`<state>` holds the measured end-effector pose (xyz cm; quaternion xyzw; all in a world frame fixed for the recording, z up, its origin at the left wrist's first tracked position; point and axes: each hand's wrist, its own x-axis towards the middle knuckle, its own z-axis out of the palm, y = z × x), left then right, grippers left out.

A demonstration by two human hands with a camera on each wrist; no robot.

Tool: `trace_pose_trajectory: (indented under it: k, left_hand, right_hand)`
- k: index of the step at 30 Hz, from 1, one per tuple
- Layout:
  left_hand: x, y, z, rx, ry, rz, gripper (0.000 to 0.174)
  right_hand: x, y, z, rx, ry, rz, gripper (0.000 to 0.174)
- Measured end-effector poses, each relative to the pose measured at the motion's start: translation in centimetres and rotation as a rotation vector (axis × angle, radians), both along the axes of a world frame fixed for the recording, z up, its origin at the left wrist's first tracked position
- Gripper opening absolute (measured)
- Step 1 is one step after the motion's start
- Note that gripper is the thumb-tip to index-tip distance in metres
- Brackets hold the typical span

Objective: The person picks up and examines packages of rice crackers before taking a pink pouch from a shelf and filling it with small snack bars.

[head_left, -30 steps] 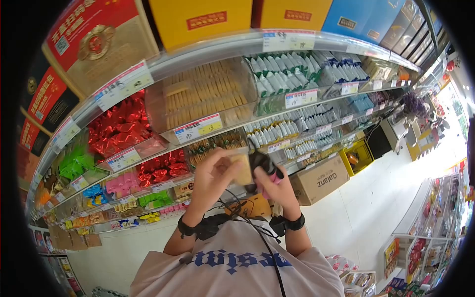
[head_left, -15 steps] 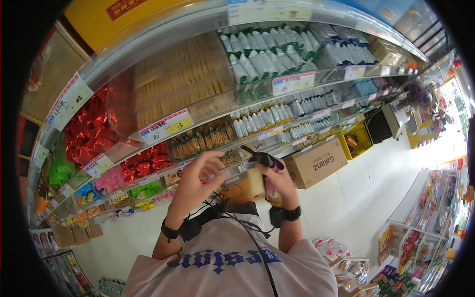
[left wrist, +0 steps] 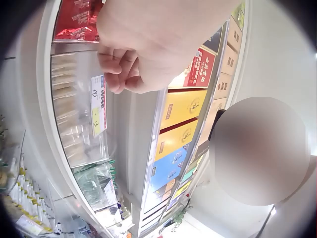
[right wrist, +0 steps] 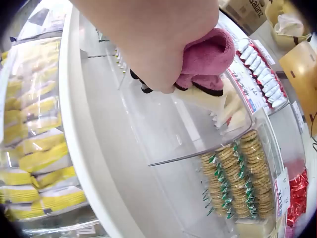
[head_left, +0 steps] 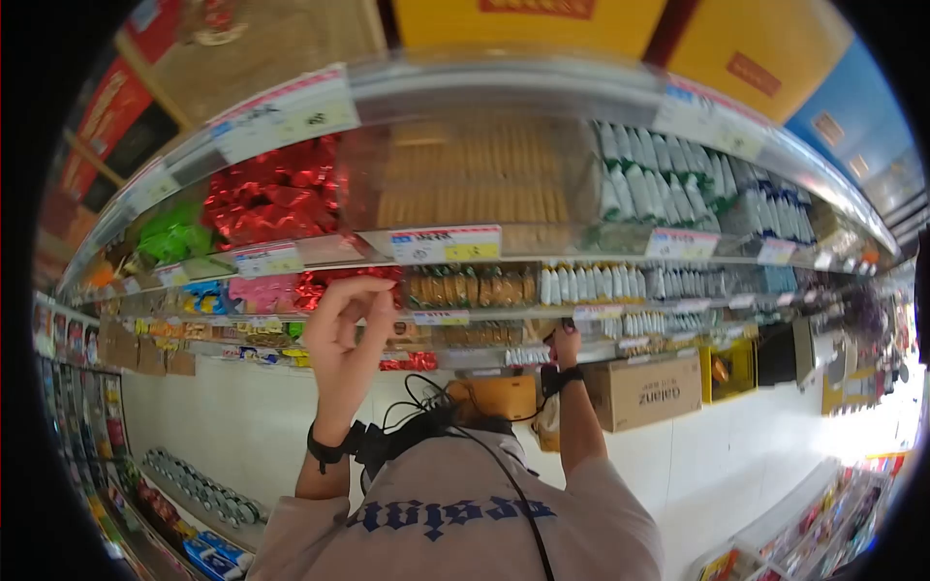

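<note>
My left hand (head_left: 344, 339) is raised in front of the shelf, fingers loosely curled with nothing in them; in the left wrist view it hangs near a price tag (left wrist: 99, 105). Further right, my right hand (head_left: 565, 339) reaches into a lower shelf. In the right wrist view the right hand (right wrist: 153, 49) grips a pink and black plush item (right wrist: 210, 54) over a clear bin (right wrist: 163, 131). A pale yellow packet (right wrist: 203, 99) shows just below the plush item, close to similar packets (right wrist: 235, 119) in the bin. The right fingertips are mostly hidden.
Round cookies in clear wrap (right wrist: 228, 183) fill the neighbouring bin. Above are bins of red foil packets (head_left: 276, 189), tan wafer-like packets (head_left: 475, 184) and white-green packets (head_left: 644, 184). A Galanz carton (head_left: 644, 392) and yellow crate (head_left: 728, 371) stand on the floor at the right.
The right hand has moved away from the left, out and down to a lower shelf, with the plush item and pale packet. The left hand has let go of the packet and stays raised.
</note>
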<state>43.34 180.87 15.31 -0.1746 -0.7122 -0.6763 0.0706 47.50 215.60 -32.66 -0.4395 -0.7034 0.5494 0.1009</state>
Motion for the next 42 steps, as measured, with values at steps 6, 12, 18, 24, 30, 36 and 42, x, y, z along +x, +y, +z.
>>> trace_pose_trajectory:
  k: [6, 12, 18, 24, 30, 36, 42]
  left_hand:
    - [-3.7, 2.8, 3.9, -0.088, 0.226, -0.028, 0.017]
    - [-9.3, 7.3, 6.4, -0.601, 0.494, 0.019, 0.034]
    - [-16.4, 8.7, -0.4, -1.102, 0.627, 0.305, 0.055]
    - [-15.8, 8.4, 2.0, -1.089, 0.382, 0.077, 0.054]
    - [-18.0, 7.9, 0.0, -1.043, 0.295, -0.079, 0.039]
    - [-14.4, 7.3, 2.9, -0.773, 0.537, 0.074, 0.038]
    - [-3.0, 6.1, 5.8, -0.327, 0.576, -0.157, 0.042]
  right_hand:
    - [-0.2, -2.8, 1.3, -0.267, 0.083, 0.039, 0.033]
    - [3.3, -3.6, 5.4, -0.465, 0.223, 0.007, 0.025]
    - [6.6, -3.3, 8.9, -0.544, 0.339, -0.025, 0.022]
    - [8.4, -3.2, 11.1, -0.485, 0.349, -0.049, 0.023]
    - [9.7, -2.7, 13.0, -0.587, 0.381, -0.063, 0.016]
    - [11.0, -2.9, 18.9, -0.494, 0.402, 0.067, 0.02]
    - [12.2, -7.1, 35.2, -0.707, 0.813, 0.164, 0.038]
